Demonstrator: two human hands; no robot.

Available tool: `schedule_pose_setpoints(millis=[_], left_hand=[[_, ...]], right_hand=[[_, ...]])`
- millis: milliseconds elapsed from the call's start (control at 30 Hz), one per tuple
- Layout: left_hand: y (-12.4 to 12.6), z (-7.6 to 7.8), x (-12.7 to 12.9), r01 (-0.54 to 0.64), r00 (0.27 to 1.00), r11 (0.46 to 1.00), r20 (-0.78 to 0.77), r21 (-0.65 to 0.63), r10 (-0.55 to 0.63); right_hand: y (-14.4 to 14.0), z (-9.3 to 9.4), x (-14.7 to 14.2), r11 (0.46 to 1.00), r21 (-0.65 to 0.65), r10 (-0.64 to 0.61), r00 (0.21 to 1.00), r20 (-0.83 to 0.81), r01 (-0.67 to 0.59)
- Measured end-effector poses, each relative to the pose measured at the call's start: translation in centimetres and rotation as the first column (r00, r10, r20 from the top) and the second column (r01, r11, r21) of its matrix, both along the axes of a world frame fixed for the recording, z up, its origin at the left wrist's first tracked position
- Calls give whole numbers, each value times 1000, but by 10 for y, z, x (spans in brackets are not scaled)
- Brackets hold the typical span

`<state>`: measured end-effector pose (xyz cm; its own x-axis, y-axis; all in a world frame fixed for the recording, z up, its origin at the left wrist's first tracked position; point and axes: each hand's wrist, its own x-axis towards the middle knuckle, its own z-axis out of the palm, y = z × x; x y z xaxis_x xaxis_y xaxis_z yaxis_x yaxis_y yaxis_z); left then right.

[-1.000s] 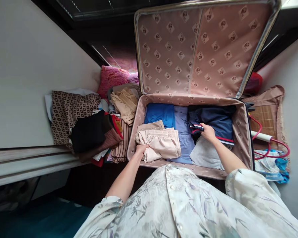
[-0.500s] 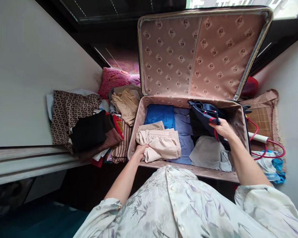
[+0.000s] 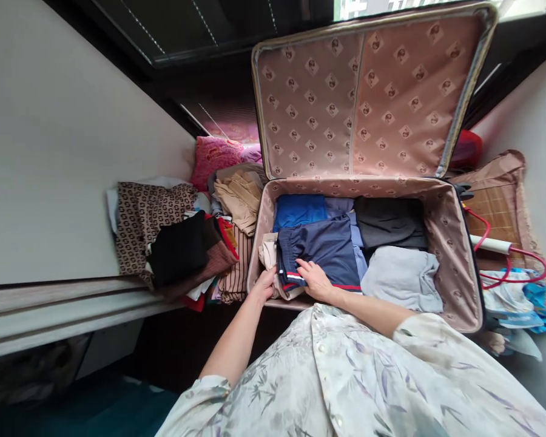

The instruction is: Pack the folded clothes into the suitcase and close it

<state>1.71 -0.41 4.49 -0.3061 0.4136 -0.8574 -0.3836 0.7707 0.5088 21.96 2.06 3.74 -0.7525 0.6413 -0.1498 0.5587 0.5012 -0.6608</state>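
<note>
— Both hands are down at the near left corner of the suitcase (image 3: 441, 200). Her right hand (image 3: 316, 280) lies flat, fingers spread, on the navy shorts (image 3: 321, 246), pressing near the red and white trim; nothing is pinched in it.

— And the left hand (image 3: 264, 285)?

— It sits at the edge of the beige clothes (image 3: 268, 252) under the shorts, fingers curled against the fabric. Whether it truly grips them I cannot tell. The two hands are close, a little apart, not touching.

— Where do the shorts lie?

— On top of the beige clothes, overlapping the blue shirt (image 3: 298, 209) behind them, with a black garment (image 3: 389, 221) and grey garment (image 3: 403, 276) to the right.

— What could go wrong?

— The shorts rest on a soft, uneven stack hard against the suitcase wall. If the flat hand slides rather than presses, I judge the cloth would bunch and lose its fold. A pull from the left hand could drag the beige layer out from below and tip the shorts with it.

— Anything outside the case?

— Only the clothes pile (image 3: 182, 243) to the left, just beside the wall; a loose sleeve could catch it, though that seems unlikely.
</note>
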Motion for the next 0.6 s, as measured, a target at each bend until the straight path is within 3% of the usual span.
schedule_pose_setpoints(millis=[100, 200, 400, 500, 600], left_hand=[[-6, 18, 4, 9, 986, 996, 165, 94, -25], [-3, 35, 18, 24, 959, 978, 273, 207, -82], [29, 49, 39, -50, 974, 998, 223, 39, 40], [38, 62, 31, -45, 970, 998, 242, 43, 33], [46, 91, 10, -10, 948, 998, 319, 57, -9]], right_hand=[[-4, -1, 18, 998, 19, -54, 993, -108, 56], [-10, -2, 24, 1000, 13, 11, 989, -150, -9], [-4, 6, 15, 995, -48, 73, 982, -174, -82], [7, 35, 17, 991, -52, 103, 961, -258, -121], [18, 85, 32, 999, 44, 33, 932, -360, -18]])
